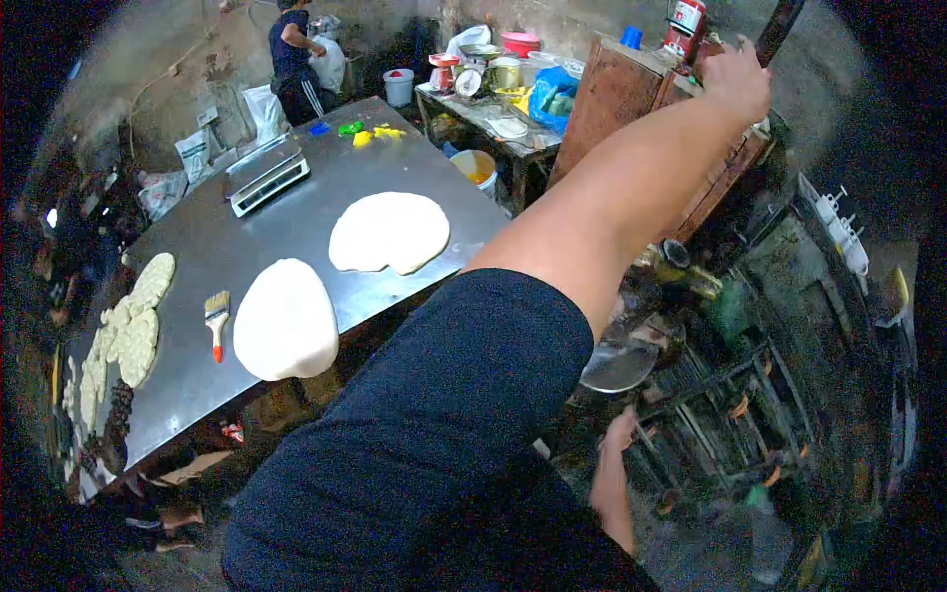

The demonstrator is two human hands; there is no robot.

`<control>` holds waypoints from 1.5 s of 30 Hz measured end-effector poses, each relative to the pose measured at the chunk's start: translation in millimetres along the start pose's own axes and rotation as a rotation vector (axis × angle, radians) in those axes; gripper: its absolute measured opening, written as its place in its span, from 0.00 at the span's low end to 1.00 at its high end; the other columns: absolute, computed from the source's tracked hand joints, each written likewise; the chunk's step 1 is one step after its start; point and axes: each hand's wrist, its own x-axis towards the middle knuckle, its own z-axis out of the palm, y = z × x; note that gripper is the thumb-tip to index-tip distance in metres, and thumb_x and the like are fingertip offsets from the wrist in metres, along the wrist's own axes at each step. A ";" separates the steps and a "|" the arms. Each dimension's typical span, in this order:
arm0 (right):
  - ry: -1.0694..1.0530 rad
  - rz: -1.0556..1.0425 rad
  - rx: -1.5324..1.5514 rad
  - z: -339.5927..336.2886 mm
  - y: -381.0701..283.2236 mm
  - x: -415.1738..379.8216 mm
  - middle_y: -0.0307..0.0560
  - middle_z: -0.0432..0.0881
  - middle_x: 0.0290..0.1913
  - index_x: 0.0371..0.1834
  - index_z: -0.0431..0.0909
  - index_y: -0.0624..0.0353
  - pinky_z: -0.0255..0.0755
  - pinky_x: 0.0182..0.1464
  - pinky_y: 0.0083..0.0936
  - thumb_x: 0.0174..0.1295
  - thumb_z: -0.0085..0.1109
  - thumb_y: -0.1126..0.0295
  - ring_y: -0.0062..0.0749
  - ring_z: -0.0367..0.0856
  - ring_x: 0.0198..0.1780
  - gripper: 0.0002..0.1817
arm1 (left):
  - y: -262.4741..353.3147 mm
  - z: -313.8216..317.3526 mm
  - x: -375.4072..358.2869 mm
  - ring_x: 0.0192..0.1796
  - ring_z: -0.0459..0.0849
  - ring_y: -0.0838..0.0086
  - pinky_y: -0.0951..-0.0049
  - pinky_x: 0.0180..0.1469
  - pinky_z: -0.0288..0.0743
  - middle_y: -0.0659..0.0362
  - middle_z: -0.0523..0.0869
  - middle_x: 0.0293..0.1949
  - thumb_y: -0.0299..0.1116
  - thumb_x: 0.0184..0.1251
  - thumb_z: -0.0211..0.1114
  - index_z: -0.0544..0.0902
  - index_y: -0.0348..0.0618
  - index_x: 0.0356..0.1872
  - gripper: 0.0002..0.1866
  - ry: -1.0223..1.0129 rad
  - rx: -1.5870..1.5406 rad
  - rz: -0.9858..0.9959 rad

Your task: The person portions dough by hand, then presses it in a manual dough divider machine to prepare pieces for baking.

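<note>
1. The wooden cabinet point(612, 99) has the left hand point(735, 79) at its top, fingers bent and partly spread; I cannot tell whether it grips anything
2. A red container point(684, 30) stands on the cabinet, just beside that hand, near a blue cup point(631, 37)
3. Below the cabinet, the right hand point(619, 431) is by a dark rack point(725, 395); its grip is unclear
4. Left of the cabinet, a metal table point(187, 385) bears dough sheets point(286, 321) and a brush point(218, 316)
</note>
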 end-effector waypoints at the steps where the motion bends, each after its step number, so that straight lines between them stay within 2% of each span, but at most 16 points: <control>1: -0.185 0.314 0.207 0.7 10.5 -13.7 0.56 0.70 0.66 0.67 0.65 0.65 0.58 0.65 0.42 0.67 0.38 0.43 0.51 0.68 0.63 0.37 | 3.2 -4.6 -6.5 0.55 0.78 0.52 0.52 0.52 0.73 0.40 0.72 0.58 0.48 0.65 0.58 0.58 0.29 0.68 0.39 -0.011 -0.005 -0.001; 4: -0.601 0.969 0.742 -1.8 36.5 -49.4 0.51 0.70 0.66 0.69 0.65 0.55 0.62 0.63 0.56 0.64 0.26 0.34 0.55 0.69 0.64 0.43 | 6.1 -18.1 -35.4 0.52 0.79 0.48 0.58 0.51 0.75 0.39 0.70 0.58 0.46 0.56 0.65 0.58 0.30 0.68 0.44 0.064 0.223 0.000; 7: -0.697 0.868 1.040 15.4 22.9 -61.7 0.55 0.72 0.64 0.68 0.65 0.54 0.67 0.59 0.56 0.63 0.21 0.33 0.55 0.72 0.61 0.43 | -2.4 -44.6 -86.2 0.51 0.78 0.45 0.56 0.50 0.76 0.38 0.71 0.56 0.43 0.53 0.66 0.58 0.31 0.67 0.43 -0.075 -0.009 0.120; 9: -0.574 0.913 0.969 24.5 44.0 -53.1 0.56 0.76 0.49 0.64 0.67 0.55 0.70 0.53 0.53 0.62 0.25 0.32 0.51 0.75 0.47 0.43 | -19.5 -29.7 -134.9 0.39 0.85 0.54 0.57 0.45 0.78 0.48 0.85 0.33 0.41 0.55 0.66 0.84 0.40 0.34 0.14 0.294 -0.227 0.212; 12: -0.571 0.841 0.858 33.3 63.8 -44.6 0.48 0.69 0.34 0.62 0.65 0.52 0.69 0.47 0.52 0.59 0.31 0.27 0.43 0.69 0.35 0.43 | -43.2 -83.6 -241.1 0.38 0.85 0.55 0.60 0.43 0.78 0.48 0.86 0.35 0.35 0.59 0.63 0.84 0.39 0.36 0.11 0.170 -0.258 0.162; 17: -0.501 0.755 0.317 -15.4 99.3 6.1 0.37 0.62 0.21 0.49 0.69 0.52 0.70 0.34 0.42 0.52 0.46 0.24 0.32 0.65 0.23 0.41 | -125.8 -78.0 -463.3 0.40 0.82 0.47 0.53 0.41 0.75 0.43 0.83 0.34 0.41 0.63 0.57 0.80 0.36 0.37 0.16 0.198 0.118 -0.813; 19: -0.461 0.690 0.011 -53.8 74.1 8.3 0.41 0.71 0.22 0.43 0.73 0.56 0.69 0.27 0.38 0.54 0.54 0.32 0.34 0.70 0.22 0.35 | -171.2 -51.9 -585.0 0.42 0.83 0.46 0.50 0.42 0.74 0.43 0.84 0.38 0.54 0.63 0.58 0.79 0.32 0.45 0.29 -0.162 0.225 -1.146; 20: -0.469 0.692 -0.008 -63.0 94.3 17.0 0.41 0.71 0.22 0.43 0.73 0.56 0.69 0.27 0.38 0.54 0.54 0.32 0.34 0.70 0.22 0.35 | -192.4 -38.8 -640.2 0.38 0.85 0.52 0.54 0.40 0.77 0.44 0.85 0.35 0.58 0.62 0.59 0.80 0.32 0.41 0.31 -0.187 -0.336 -1.543; 21: -0.492 0.386 -0.030 -66.4 139.0 40.6 0.44 0.75 0.25 0.42 0.75 0.60 0.69 0.25 0.36 0.54 0.59 0.36 0.34 0.73 0.22 0.34 | -198.3 -37.0 -675.8 0.34 0.86 0.58 0.57 0.38 0.79 0.46 0.86 0.32 0.61 0.60 0.61 0.82 0.31 0.36 0.33 -0.189 -0.957 -1.860; 23: -0.526 0.076 -0.051 -72.9 146.6 37.1 0.46 0.80 0.28 0.42 0.77 0.63 0.69 0.24 0.34 0.53 0.63 0.41 0.34 0.76 0.23 0.32 | -164.8 -75.4 -689.8 0.31 0.86 0.63 0.59 0.34 0.79 0.47 0.86 0.30 0.63 0.58 0.63 0.81 0.33 0.30 0.33 -0.251 -0.602 -1.864; 25: -0.474 0.191 -0.148 -89.6 88.4 -15.8 0.48 0.83 0.34 0.42 0.78 0.68 0.69 0.23 0.31 0.52 0.66 0.45 0.33 0.78 0.24 0.32 | -127.2 -114.7 -706.2 0.28 0.85 0.67 0.61 0.31 0.78 0.49 0.85 0.27 0.64 0.55 0.64 0.81 0.34 0.24 0.34 -0.314 -0.253 -1.838; 27: -0.440 0.307 -0.222 -99.4 34.8 -66.0 0.48 0.84 0.36 0.42 0.80 0.72 0.70 0.24 0.27 0.51 0.69 0.48 0.32 0.79 0.25 0.31 | -101.6 -148.0 -722.6 0.40 0.87 0.56 0.59 0.42 0.79 0.44 0.87 0.38 0.69 0.47 0.66 0.84 0.27 0.38 0.43 -0.180 0.177 -1.667; 31: -0.718 0.377 -0.047 -75.1 16.2 -124.2 0.46 0.83 0.35 0.40 0.80 0.69 0.69 0.21 0.28 0.51 0.70 0.52 0.32 0.79 0.25 0.27 | -92.5 -233.4 -751.4 0.38 0.88 0.57 0.61 0.42 0.80 0.45 0.88 0.36 0.66 0.48 0.67 0.86 0.30 0.36 0.39 -0.120 0.221 -1.685; 35: -0.917 0.226 0.013 -26.7 -27.8 -198.7 0.43 0.84 0.34 0.40 0.81 0.65 0.68 0.19 0.24 0.53 0.66 0.50 0.28 0.80 0.24 0.26 | -60.1 -337.0 -749.2 0.38 0.88 0.63 0.63 0.41 0.80 0.48 0.88 0.37 0.53 0.50 0.74 0.86 0.34 0.39 0.28 0.348 0.037 -1.547; 38: -1.133 0.227 0.067 -3.7 -99.1 -283.7 0.43 0.84 0.45 0.50 0.79 0.62 0.76 0.39 0.28 0.61 0.60 0.47 0.30 0.83 0.42 0.27 | -52.4 -412.2 -769.2 0.38 0.87 0.69 0.67 0.41 0.80 0.51 0.88 0.38 0.49 0.53 0.74 0.85 0.34 0.43 0.26 0.611 -0.059 -1.475; 45: -1.339 0.015 0.120 16.4 -221.1 -438.7 0.42 0.83 0.41 0.46 0.80 0.64 0.74 0.36 0.23 0.66 0.54 0.51 0.23 0.81 0.37 0.23 | -13.5 -559.1 -749.8 0.40 0.86 0.72 0.69 0.43 0.80 0.53 0.87 0.42 0.40 0.54 0.76 0.82 0.30 0.47 0.26 0.984 -0.290 -1.272</control>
